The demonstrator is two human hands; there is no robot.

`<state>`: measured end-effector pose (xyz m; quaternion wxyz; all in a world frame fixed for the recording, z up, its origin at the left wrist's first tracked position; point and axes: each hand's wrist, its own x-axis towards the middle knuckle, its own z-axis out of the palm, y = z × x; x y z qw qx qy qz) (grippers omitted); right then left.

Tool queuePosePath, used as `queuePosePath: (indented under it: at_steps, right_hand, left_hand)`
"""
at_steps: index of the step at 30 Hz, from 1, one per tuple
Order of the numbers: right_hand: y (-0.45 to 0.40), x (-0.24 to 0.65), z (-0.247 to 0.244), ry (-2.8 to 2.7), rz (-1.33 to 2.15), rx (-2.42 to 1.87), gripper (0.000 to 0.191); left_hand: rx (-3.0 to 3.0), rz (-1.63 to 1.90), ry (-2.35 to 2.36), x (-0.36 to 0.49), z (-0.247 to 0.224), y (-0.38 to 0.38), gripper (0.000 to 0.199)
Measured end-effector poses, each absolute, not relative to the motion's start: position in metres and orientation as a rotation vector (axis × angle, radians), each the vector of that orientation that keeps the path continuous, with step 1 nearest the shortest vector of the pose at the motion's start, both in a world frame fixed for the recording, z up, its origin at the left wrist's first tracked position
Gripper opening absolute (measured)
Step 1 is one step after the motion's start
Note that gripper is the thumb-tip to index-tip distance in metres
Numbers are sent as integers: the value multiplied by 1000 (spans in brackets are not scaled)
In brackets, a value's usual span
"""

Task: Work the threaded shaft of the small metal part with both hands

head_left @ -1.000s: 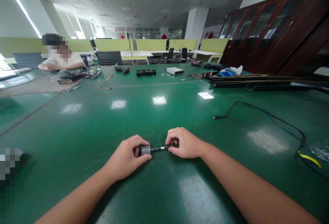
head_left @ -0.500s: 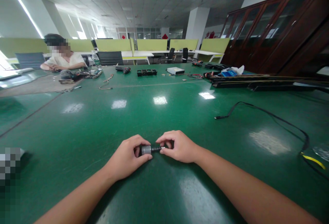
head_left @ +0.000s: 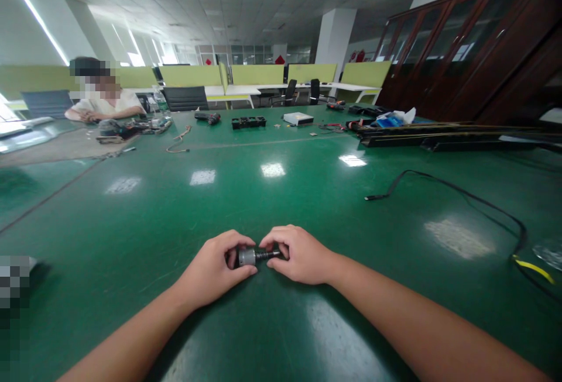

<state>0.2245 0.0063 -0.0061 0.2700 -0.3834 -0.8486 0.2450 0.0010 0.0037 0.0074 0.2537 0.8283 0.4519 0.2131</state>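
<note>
Low over the table lies a small motor-like grey cylinder (head_left: 247, 257) with a dark ridged shaft (head_left: 263, 255) ending in a bright metal tip, pointing right. My left hand (head_left: 215, 265) is closed on the cylinder, fingers along its far side and thumb along its near side. My right hand (head_left: 301, 253) curls its fingers and thumb around the shaft, the tip showing between them. The inner fingers of both hands are partly hidden.
Across the green table (head_left: 228, 200) lie a drill (head_left: 207, 118), a black part (head_left: 249, 122) and a white box (head_left: 298, 119). A black cable (head_left: 461, 195) runs along the right, below dark metal rails (head_left: 395, 137). A person (head_left: 103, 98) sits at far left.
My right hand has moved slightly left along the shaft, closer to the grey cylinder. My left hand keeps its hold. The view has shifted a little.
</note>
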Motion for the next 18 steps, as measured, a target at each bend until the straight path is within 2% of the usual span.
queuePosePath:
  at_steps: [9, 15, 18]
  right_hand:
    - [4, 222, -8, -2362, 578, -959, 20]
    - [5, 223, -8, -2371, 567, -930, 19]
    - [6, 223, -10, -2366, 557, -922, 18]
  left_hand:
    - [2184, 572, 1261, 3, 7, 3, 38]
    - [2248, 537, 1253, 3, 9, 2, 24]
    - [2249, 537, 1253, 4, 10, 2, 23]
